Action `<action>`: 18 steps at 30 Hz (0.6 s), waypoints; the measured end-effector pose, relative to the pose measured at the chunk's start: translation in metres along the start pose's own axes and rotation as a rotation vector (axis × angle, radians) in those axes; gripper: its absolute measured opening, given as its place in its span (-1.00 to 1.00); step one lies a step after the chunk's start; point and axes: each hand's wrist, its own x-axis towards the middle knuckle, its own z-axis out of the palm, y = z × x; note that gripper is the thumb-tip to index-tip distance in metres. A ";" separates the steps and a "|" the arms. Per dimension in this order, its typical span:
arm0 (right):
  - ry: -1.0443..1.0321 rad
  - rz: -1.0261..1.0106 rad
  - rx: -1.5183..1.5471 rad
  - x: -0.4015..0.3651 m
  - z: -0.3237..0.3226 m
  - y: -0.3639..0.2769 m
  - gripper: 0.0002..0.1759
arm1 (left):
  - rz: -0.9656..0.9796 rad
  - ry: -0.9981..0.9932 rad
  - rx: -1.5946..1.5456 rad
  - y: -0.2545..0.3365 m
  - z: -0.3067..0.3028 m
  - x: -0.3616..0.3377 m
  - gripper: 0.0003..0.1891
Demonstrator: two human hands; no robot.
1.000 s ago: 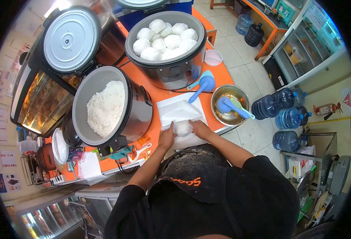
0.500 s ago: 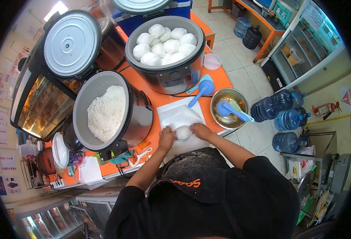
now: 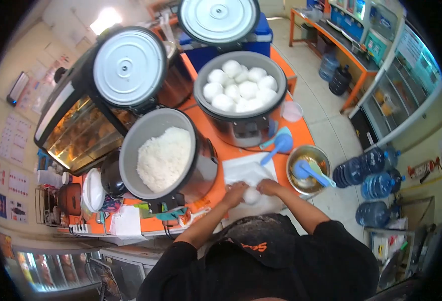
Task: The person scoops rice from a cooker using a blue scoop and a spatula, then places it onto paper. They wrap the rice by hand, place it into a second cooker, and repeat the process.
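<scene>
A round white wrapped rice portion lies on a stack of white wrapping paper at the table's front edge. My left hand is at its left side, fingers curled and pinching the paper. On the other side, my right hand grips the paper too, close against the bundle. The fingertips are small and partly hidden. Behind the paper, a rice cooker pot holds several white wrapped bundles. To the left stands an open cooker with loose white rice.
Right of the paper, a metal bowl holds food and blue and green scoops. A blue rice paddle lies near the paper's top corner. A pink-rimmed cup stands behind. Water jugs are on the floor at right.
The camera view has shifted, so the scene sits lower and further right. The paper around the rice has been drawn in, and the bundle looks rounder between both hands.
</scene>
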 end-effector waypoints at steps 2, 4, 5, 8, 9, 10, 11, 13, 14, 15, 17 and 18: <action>0.108 0.040 0.016 -0.018 -0.008 -0.021 -0.84 | -0.011 -0.020 -0.003 0.008 -0.005 -0.006 -0.31; 0.157 -0.036 0.009 -0.025 -0.008 -0.020 -0.87 | 0.005 -0.038 -0.050 0.009 -0.007 -0.010 -0.33; 0.187 -0.097 0.026 -0.028 -0.009 -0.018 -0.88 | 0.016 -0.049 -0.073 0.008 -0.008 -0.011 -0.34; 0.333 -0.138 0.003 -0.040 -0.003 -0.026 -0.86 | -0.004 -0.106 -0.167 0.002 -0.004 -0.015 -0.36; 0.389 -0.126 -0.014 -0.048 -0.008 -0.036 -0.84 | -0.021 -0.200 -0.181 0.010 -0.018 -0.016 -0.36; 0.400 -0.069 0.021 -0.056 -0.018 -0.051 -0.82 | -0.024 -0.201 -0.202 0.013 -0.025 -0.018 -0.36; 0.409 -0.013 0.056 -0.064 -0.028 -0.069 -0.80 | -0.029 -0.202 -0.223 0.015 -0.029 -0.020 -0.36; 0.415 -0.026 0.134 -0.065 -0.030 -0.070 -0.78 | -0.019 -0.180 -0.259 0.021 -0.040 -0.026 -0.35; 0.414 -0.096 0.176 -0.059 -0.023 -0.055 -0.77 | -0.004 -0.156 -0.271 0.023 -0.047 -0.028 -0.34; 0.412 -0.164 0.218 -0.059 -0.024 -0.056 -0.76 | 0.011 -0.132 -0.284 0.025 -0.053 -0.030 -0.33; 0.388 -0.197 0.310 -0.057 -0.027 -0.058 -0.78 | 0.019 -0.150 -0.417 0.024 -0.064 -0.028 -0.32; 0.377 -0.215 0.354 -0.058 -0.033 -0.066 -0.78 | 0.024 -0.156 -0.482 0.024 -0.069 -0.027 -0.31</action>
